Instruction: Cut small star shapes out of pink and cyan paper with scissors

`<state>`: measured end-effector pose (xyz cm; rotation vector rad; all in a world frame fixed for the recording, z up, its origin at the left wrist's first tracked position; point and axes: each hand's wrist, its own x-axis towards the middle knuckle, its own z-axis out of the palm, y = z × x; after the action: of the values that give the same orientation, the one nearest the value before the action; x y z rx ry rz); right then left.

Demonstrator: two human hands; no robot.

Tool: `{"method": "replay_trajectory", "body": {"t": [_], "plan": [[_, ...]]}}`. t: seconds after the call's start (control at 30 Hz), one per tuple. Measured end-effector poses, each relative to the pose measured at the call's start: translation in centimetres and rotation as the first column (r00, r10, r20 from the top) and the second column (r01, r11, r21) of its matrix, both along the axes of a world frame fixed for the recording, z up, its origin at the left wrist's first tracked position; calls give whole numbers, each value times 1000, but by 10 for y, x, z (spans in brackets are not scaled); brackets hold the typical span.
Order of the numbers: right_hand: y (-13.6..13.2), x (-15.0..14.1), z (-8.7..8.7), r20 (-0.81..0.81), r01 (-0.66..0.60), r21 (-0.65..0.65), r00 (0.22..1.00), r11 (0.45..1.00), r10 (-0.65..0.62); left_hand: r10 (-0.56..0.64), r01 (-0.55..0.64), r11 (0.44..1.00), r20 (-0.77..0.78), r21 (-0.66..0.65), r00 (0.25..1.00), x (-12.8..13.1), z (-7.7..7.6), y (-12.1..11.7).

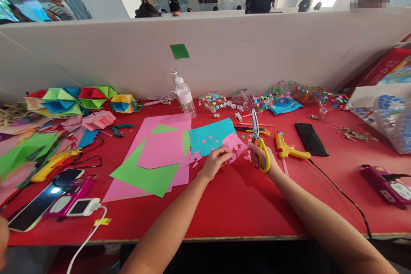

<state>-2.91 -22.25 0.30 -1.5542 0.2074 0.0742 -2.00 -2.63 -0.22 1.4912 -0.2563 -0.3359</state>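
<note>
My right hand (260, 158) is wrapped round the yellow handle of a pair of scissors (256, 126), whose blades point up and away. To its left, my left hand (215, 162) is closed in a pinch; whatever lies between the fingertips is too small to make out. Just beyond those fingers is a cut pink paper piece (231, 140), with small pink scraps (193, 158) scattered beside it. A blue sheet (210, 130) lies behind my left hand. Stacked to the left are a pink sheet (162, 149) and a green sheet (160, 180).
A yellow glue gun (289, 147) and black phone (311, 139) lie on the right. A plastic bottle (185, 97) stands by the white partition (224, 51). Folded paper shapes (70, 100) and a power strip (72, 195) are left; another power strip (388, 186) is right.
</note>
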Motion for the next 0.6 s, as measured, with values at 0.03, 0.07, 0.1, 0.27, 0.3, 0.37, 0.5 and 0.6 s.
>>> {"method": "replay_trajectory", "body": {"t": [0.03, 0.07, 0.1, 0.27, 0.3, 0.37, 0.5, 0.6], "plan": [[1, -1, 2, -2, -15, -1, 1000, 1000, 15, -20, 20, 1000, -4, 18, 1000, -1, 1, 1], [2, -3, 3, -4, -27, -2, 1000, 1000, 27, -47, 47, 998, -9, 35, 999, -1, 3, 2], [3, -4, 5, -7, -36, -1, 999, 999, 36, -78, 79, 996, -15, 50, 997, -2, 4, 3], [7, -8, 8, -20, -111, 32, 994, 993, 112, -154, 154, 980, -9, 127, 988, -2, 7, 3], [8, -9, 8, -17, -118, 40, 993, 992, 119, -112, 107, 985, 29, 138, 993, -1, 6, 2], [10, -10, 9, 1, -104, 56, 995, 993, 104, 33, -48, 990, 113, 129, 993, 2, 4, 2], [11, -10, 10, 48, -62, 75, 997, 995, 58, 234, -254, 963, 191, 87, 953, 5, 1, 3], [12, -10, 7, 64, -87, 78, 995, 993, 82, 209, -223, 972, 174, 67, 962, 4, -2, 2]]}}
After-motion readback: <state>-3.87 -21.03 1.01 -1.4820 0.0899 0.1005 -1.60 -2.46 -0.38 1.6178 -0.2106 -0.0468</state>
